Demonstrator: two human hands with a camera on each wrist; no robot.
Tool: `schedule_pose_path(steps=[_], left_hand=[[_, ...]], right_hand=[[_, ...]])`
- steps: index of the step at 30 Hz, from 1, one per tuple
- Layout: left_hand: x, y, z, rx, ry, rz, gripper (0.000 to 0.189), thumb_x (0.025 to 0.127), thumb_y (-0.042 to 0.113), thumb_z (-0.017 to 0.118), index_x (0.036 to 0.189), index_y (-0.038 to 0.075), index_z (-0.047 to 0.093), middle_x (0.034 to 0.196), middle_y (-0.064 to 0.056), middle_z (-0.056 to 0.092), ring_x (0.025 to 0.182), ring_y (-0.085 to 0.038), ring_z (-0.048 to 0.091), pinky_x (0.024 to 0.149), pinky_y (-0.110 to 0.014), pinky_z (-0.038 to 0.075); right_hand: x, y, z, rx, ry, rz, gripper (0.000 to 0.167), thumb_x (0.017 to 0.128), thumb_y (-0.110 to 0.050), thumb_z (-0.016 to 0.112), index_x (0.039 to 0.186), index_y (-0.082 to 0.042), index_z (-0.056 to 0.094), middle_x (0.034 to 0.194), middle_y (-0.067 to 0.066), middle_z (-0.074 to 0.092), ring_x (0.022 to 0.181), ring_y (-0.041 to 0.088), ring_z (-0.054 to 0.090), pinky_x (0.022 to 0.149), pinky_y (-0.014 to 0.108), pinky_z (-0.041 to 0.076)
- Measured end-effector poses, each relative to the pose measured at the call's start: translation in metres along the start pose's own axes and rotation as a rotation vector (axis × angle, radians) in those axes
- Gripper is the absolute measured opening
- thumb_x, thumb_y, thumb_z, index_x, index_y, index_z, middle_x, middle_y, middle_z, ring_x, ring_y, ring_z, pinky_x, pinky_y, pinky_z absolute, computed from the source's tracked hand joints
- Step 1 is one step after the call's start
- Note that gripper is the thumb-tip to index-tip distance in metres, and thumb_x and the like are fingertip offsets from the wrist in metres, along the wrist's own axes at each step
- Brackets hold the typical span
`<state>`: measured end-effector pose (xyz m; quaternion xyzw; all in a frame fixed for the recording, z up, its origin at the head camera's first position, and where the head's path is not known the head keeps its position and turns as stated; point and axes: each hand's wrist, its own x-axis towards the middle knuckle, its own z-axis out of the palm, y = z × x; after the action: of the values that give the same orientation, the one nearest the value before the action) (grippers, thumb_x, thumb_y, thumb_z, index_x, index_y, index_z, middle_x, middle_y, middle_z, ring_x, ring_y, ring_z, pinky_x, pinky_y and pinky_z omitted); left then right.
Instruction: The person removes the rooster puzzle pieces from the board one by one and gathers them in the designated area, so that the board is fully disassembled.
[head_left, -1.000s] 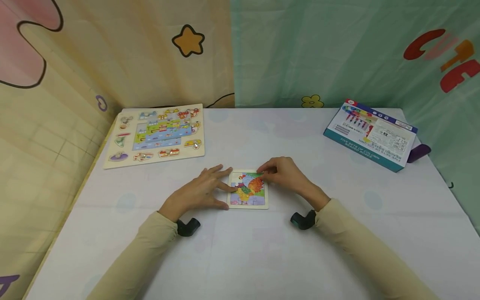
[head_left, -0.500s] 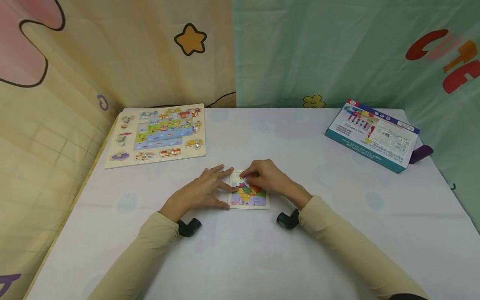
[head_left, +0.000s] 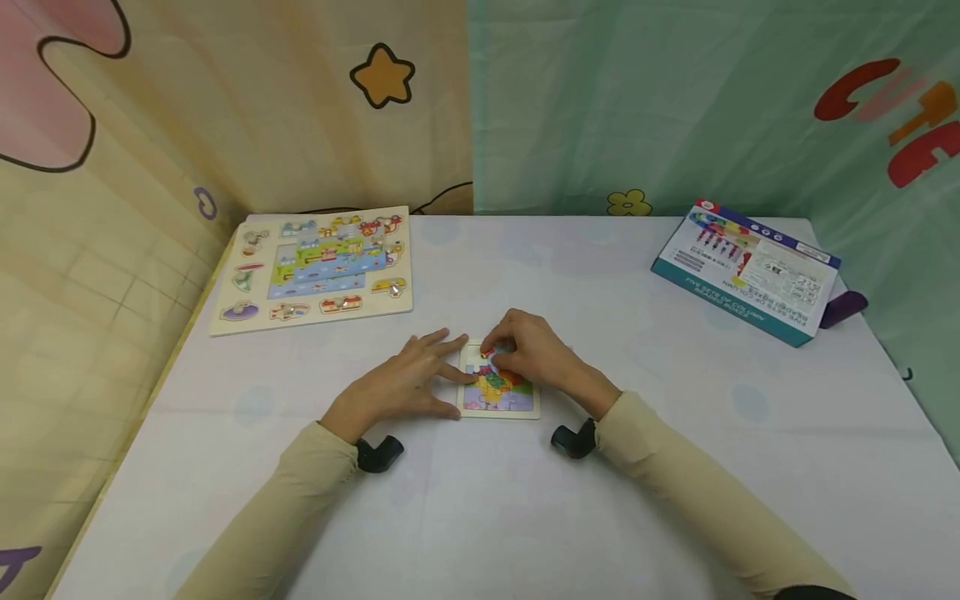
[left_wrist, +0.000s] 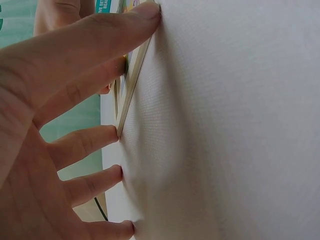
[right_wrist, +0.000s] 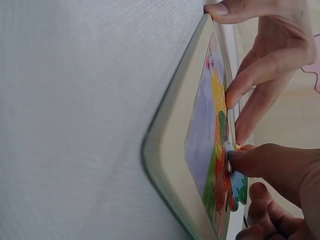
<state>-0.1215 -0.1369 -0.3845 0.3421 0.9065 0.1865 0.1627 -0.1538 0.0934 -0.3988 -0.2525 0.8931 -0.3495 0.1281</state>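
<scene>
On the white cloth-covered table (head_left: 480,508), the left hand (head_left: 405,383), spread and gripping nothing, braces the small square pale-wood jigsaw tray (right_wrist: 171,125). Over the tray's far part, the right hand (head_left: 536,352) pinches a blue-and-green knobbed jigsaw piece (right_wrist: 239,185), seemingly tilted; pressed down askew, it could jam or lift neighbours. Farther left lies a cream rectangular board puzzle (head_left: 313,309).

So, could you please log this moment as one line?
left hand: touches pale-framed square picture jigsaw | right hand: pinches blue-green jigsaw piece over it | piece: raised, not seated
</scene>
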Motion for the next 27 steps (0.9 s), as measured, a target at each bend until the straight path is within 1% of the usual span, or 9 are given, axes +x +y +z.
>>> schedule_pose_path(steps=[2,4,6,9,13,15,19,21,27], left_hand=[[0.0,0.0,0.0,0.003,0.001,0.002,0.053,0.074,0.039,0.086,0.122,0.022,0.072,0.155,-0.014,0.036,0.146,-0.041,0.02,0.108,-0.071,0.018],[0.0,0.0,0.0,0.001,0.003,0.001,0.053,0.073,0.039,0.086,0.122,0.022,0.072,0.155,-0.014,0.036,0.146,-0.04,0.02,0.108,-0.071,0.018],[0.0,0.0,0.0,0.001,0.002,0.002,0.053,0.074,0.039,0.086,0.122,0.023,0.072,0.155,-0.013,0.036,0.146,-0.04,0.019,0.108,-0.071,0.018],[0.0,0.0,0.001,0.002,0.003,0.001,0.054,0.074,0.04,0.086,0.123,0.023,0.072,0.155,-0.013,0.036,0.146,-0.04,0.019,0.108,-0.071,0.018],[0.0,0.0,0.0,0.01,0.006,-0.006,0.053,0.073,0.04,0.086,0.122,0.023,0.072,0.155,-0.013,0.037,0.147,-0.039,0.019,0.108,-0.07,0.018],[0.0,0.0,0.0,0.012,0.006,-0.006,0.053,0.073,0.04,0.086,0.122,0.023,0.072,0.155,-0.013,0.037,0.146,-0.04,0.02,0.108,-0.071,0.018],[0.001,0.0,0.001,0.01,0.004,-0.003,0.053,0.073,0.039,0.086,0.122,0.023,0.072,0.155,-0.013,0.037,0.146,-0.04,0.02,0.109,-0.07,0.018],[0.001,-0.001,0.001,0.009,0.003,-0.003,0.053,0.073,0.039,0.086,0.122,0.023,0.072,0.155,-0.014,0.037,0.146,-0.041,0.02,0.109,-0.07,0.017],[0.001,0.0,0.002,0.001,0.002,-0.008,0.053,0.073,0.039,0.086,0.122,0.023,0.072,0.155,-0.013,0.036,0.146,-0.04,0.019,0.109,-0.07,0.016]], right_hand=[[-0.002,0.0,0.0,-0.011,0.021,-0.006,0.015,0.087,-0.01,0.073,0.1,-0.015,0.078,0.103,0.0,0.059,0.094,0.018,0.054,0.081,0.033,0.047],[-0.003,0.0,0.0,-0.013,0.033,-0.02,0.015,0.087,-0.011,0.073,0.101,-0.016,0.078,0.106,0.0,0.06,0.095,0.018,0.054,0.083,0.035,0.046],[-0.006,0.001,-0.001,-0.01,0.041,-0.04,0.016,0.088,-0.01,0.072,0.102,-0.016,0.078,0.105,0.0,0.063,0.091,0.017,0.055,0.079,0.034,0.046],[-0.009,0.003,-0.004,0.0,0.046,-0.07,0.022,0.088,-0.007,0.07,0.108,-0.014,0.077,0.1,0.0,0.068,0.077,0.016,0.053,0.068,0.031,0.045],[-0.011,0.003,-0.008,0.017,0.044,-0.05,0.031,0.089,-0.008,0.069,0.119,-0.013,0.072,0.096,0.002,0.07,0.07,0.014,0.052,0.064,0.028,0.046],[-0.011,0.003,-0.009,0.026,0.04,-0.015,0.028,0.09,-0.01,0.069,0.118,-0.012,0.071,0.094,0.001,0.07,0.071,0.014,0.053,0.065,0.027,0.046],[-0.011,0.003,-0.009,0.038,0.041,0.036,0.018,0.089,-0.013,0.07,0.107,-0.012,0.074,0.088,-0.001,0.07,0.073,0.015,0.055,0.067,0.029,0.047],[-0.011,0.004,-0.008,0.038,0.045,0.039,0.016,0.089,-0.013,0.07,0.105,-0.012,0.075,0.087,-0.001,0.07,0.074,0.015,0.055,0.068,0.029,0.047],[-0.01,0.007,-0.006,0.057,0.065,0.047,0.016,0.089,-0.014,0.07,0.104,-0.013,0.076,0.087,-0.001,0.07,0.075,0.016,0.056,0.068,0.029,0.048]])
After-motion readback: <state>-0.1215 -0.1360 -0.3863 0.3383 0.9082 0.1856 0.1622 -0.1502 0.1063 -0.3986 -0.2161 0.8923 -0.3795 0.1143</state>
